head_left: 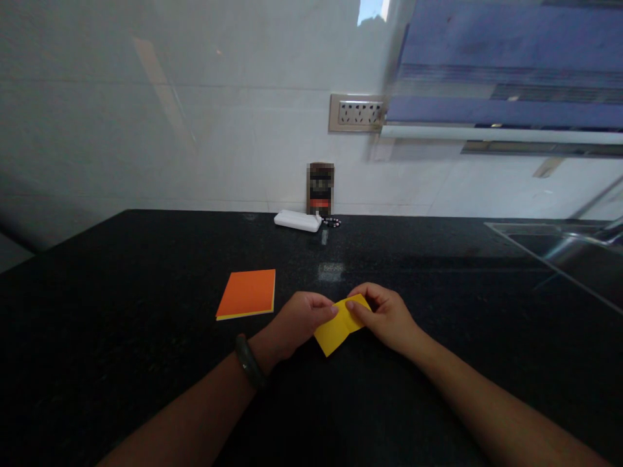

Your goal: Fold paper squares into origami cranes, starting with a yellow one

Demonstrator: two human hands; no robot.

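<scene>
Between my two hands is a piece of yellow paper (335, 333), folded into a strip with a crease across its middle. My left hand (305, 319) pinches it near the crease, thumb on top. On the other side, my right hand (387, 316) grips the paper's right part, its thumb lying on the upper face and the fingers behind. Both hands are just above the dark countertop. To the left of my left hand lies a square stack of paper (247, 292), orange on top with yellow showing at the lower edge.
A white power bank (298, 220) with a beaded strap lies by the wall, in front of an upright phone-like object (320, 188) with a blurred face. A wall socket (357, 113) is above. At right are a sink (579, 243) and a hanging blue-purple panel (506, 65).
</scene>
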